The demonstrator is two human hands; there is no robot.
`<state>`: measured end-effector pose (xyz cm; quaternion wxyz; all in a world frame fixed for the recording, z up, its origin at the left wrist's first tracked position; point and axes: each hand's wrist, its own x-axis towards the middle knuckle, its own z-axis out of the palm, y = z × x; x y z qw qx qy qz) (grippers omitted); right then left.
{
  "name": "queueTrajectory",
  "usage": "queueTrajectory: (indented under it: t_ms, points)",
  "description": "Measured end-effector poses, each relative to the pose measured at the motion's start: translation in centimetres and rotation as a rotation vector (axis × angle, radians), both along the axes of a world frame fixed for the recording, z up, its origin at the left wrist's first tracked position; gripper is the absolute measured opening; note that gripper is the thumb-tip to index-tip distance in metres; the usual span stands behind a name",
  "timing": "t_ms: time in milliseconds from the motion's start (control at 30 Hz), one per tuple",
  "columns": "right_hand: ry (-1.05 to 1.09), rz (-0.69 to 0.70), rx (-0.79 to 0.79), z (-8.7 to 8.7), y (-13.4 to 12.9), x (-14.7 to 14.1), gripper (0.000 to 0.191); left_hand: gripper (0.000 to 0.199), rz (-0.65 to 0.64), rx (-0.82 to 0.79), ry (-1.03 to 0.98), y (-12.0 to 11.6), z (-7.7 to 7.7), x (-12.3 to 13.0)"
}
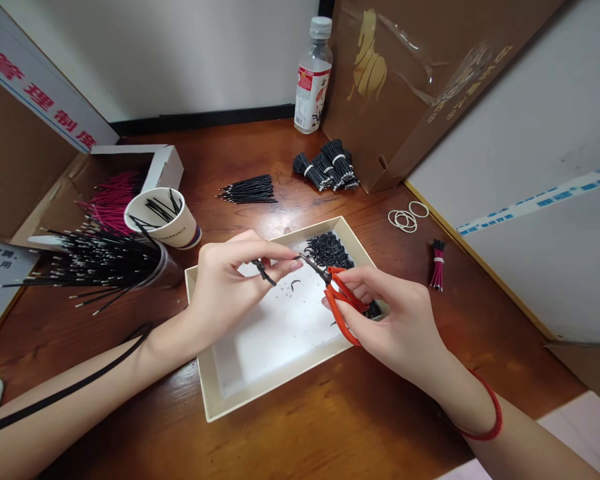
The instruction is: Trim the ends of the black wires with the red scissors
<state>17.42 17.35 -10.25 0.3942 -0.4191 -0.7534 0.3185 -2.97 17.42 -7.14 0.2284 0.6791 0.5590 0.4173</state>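
Above a shallow white-lined box [260, 387], my left hand [240, 277] pinches a short black wire [265, 273] between thumb and fingers. Its fingertips are close to the scissor tips. My right hand [395, 310] is wrapped round red-handled scissors [340, 297], whose narrow blades point toward the left fingertips. Whether the blades touch the wire is too small to tell. Small black cut pieces [327, 250] are heaped at the box's back right corner, and a curved scrap [295, 285] lies on its white bottom.
Left stand a paper cup [170, 227] and a container of long black wires [105, 260]. Behind the box lie loose black wires [250, 189] and banded bundles [330, 164]. A bottle [313, 80] stands at the back; rubber bands [404, 219] and a pink bundle [437, 265] are right.
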Motion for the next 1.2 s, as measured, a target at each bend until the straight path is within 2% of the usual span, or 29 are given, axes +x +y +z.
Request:
queueTrajectory:
  t_ms: [267, 1200]
  points:
    - [-0.029, -0.034, -0.008, -0.1, -0.07, 0.18, 0.01, 0.011, -0.013, 0.017, -0.029, 0.05, -0.14, -0.07]
    - [-0.031, -0.064, -0.004, 0.03, -0.11, 0.08, 0.007, 0.015, -0.056, 0.005, -0.044, 0.14, -0.33, -0.2]
